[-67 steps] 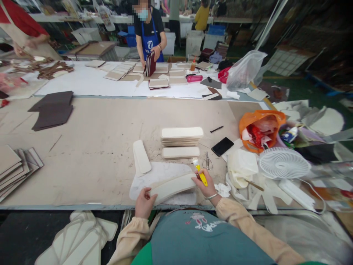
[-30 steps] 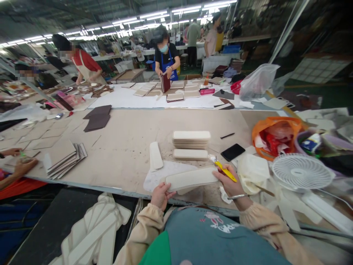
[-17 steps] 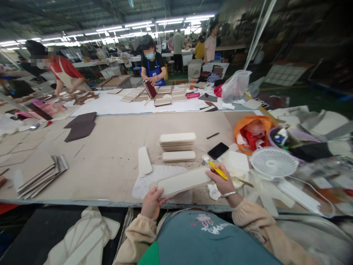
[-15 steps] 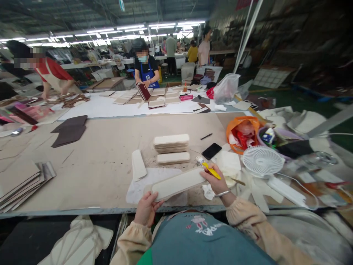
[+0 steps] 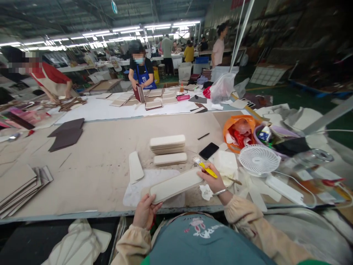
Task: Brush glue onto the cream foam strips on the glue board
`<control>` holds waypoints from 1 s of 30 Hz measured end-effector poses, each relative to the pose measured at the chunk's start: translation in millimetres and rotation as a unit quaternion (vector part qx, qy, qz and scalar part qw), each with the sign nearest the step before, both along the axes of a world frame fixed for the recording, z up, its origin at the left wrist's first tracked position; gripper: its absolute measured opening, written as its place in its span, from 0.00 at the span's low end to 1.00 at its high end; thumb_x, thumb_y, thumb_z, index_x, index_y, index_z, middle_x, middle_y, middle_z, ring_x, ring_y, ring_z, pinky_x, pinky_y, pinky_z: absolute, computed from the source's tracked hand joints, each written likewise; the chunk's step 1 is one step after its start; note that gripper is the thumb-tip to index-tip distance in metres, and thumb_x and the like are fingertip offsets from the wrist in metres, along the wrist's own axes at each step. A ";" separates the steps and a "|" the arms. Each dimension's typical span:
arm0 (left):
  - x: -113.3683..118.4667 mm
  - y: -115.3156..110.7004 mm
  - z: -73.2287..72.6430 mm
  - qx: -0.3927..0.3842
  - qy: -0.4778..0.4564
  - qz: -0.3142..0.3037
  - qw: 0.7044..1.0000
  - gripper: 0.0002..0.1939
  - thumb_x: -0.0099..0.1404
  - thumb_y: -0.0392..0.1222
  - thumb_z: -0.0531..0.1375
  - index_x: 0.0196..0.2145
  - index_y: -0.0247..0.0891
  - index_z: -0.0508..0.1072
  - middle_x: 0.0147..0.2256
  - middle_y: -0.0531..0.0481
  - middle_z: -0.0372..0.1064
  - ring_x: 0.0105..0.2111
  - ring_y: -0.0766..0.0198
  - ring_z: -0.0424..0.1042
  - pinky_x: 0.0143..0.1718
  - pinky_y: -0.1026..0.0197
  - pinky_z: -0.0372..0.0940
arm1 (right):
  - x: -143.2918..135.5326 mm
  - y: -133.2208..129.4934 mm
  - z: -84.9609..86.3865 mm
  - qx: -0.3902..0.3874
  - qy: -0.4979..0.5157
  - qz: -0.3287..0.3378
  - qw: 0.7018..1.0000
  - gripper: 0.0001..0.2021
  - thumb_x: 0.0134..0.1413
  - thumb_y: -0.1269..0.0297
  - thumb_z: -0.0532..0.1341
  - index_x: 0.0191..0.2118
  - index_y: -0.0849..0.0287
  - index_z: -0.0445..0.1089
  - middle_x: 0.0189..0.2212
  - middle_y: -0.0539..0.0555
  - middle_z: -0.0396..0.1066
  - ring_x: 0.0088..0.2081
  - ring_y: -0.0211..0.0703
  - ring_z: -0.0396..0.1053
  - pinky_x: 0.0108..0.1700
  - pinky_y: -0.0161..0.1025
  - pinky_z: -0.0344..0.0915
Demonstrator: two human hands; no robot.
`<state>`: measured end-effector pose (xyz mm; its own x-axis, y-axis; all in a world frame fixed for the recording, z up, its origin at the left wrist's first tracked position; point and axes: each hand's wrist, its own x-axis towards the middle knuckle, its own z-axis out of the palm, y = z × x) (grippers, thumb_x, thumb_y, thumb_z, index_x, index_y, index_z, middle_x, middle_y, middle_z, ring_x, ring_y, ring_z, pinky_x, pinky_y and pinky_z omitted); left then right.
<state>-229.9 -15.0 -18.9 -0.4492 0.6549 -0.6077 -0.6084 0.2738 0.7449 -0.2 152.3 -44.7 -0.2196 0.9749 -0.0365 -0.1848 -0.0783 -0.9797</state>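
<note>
Apparently to keep it steady, the left hand (image 5: 143,212) and right hand (image 5: 215,182) pinch the strip (image 5: 176,185) by opposite ends, above the sheet (image 5: 132,194). The right fingers also grip the brush (image 5: 209,170), bristles outward, seemingly so they stay off the strip.

Black phone (image 5: 209,151) on desk (image 5: 104,136), thin dark pen (image 5: 203,136) just behind it. Orange bag (image 5: 226,134) with red plastic inside, white fan (image 5: 259,160) near it. Dark brown sheets (image 5: 66,136) overlap at left; beige boards (image 5: 19,184) stacked at left edge. Person in blue apron (image 5: 142,71) holds maroon panels (image 5: 139,94) across; pink item (image 5: 183,98) and clear plastic bag (image 5: 223,88) sit on far white desk (image 5: 96,108).
</note>
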 end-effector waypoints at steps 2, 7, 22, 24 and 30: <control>-6.6 4.0 -4.0 -0.005 0.003 -0.005 1.000 0.10 0.55 0.33 0.59 0.37 0.36 0.68 0.35 0.49 0.72 0.28 0.66 0.72 0.27 0.64 0.71 | -4.5 4.1 -8.0 -0.001 -0.013 -0.006 1.000 0.18 0.37 0.62 0.68 0.32 0.54 0.58 0.27 0.45 0.67 0.29 0.37 0.66 0.33 0.35 0.63; -38.2 32.1 -20.6 -0.035 0.022 -0.030 0.999 0.08 0.52 0.37 0.61 0.31 0.36 0.68 0.28 0.51 0.70 0.24 0.69 0.70 0.25 0.66 0.68 | -23.9 21.7 -29.5 -0.001 -0.075 -0.042 0.996 0.21 0.34 0.58 0.69 0.32 0.54 0.58 0.28 0.48 0.69 0.28 0.40 0.68 0.31 0.38 0.66; -136.8 180.4 -101.3 -0.122 0.159 -0.084 0.976 0.08 0.46 0.40 0.63 0.23 0.35 0.68 0.20 0.55 0.64 0.19 0.72 0.63 0.20 0.68 0.60 | -109.5 104.2 -86.2 -0.002 -0.234 -0.142 0.962 0.20 0.36 0.57 0.65 0.33 0.54 0.56 0.29 0.48 0.68 0.26 0.42 0.70 0.32 0.40 0.67; -144.3 188.7 -109.8 -0.136 0.184 -0.101 0.968 0.07 0.47 0.41 0.62 0.23 0.36 0.68 0.20 0.55 0.64 0.19 0.71 0.63 0.20 0.68 0.60 | -114.9 110.0 -89.8 -0.004 -0.242 -0.153 0.958 0.20 0.35 0.57 0.65 0.33 0.54 0.55 0.28 0.48 0.68 0.26 0.42 0.69 0.31 0.40 0.66; -161.5 204.2 -126.8 -0.187 0.284 -0.166 0.925 0.06 0.50 0.42 0.60 0.23 0.36 0.71 0.18 0.54 0.65 0.20 0.67 0.65 0.22 0.66 0.60 | -127.7 123.4 -102.7 -0.002 -0.244 -0.161 0.956 0.20 0.35 0.58 0.65 0.34 0.54 0.55 0.29 0.50 0.68 0.26 0.43 0.69 0.33 0.43 0.67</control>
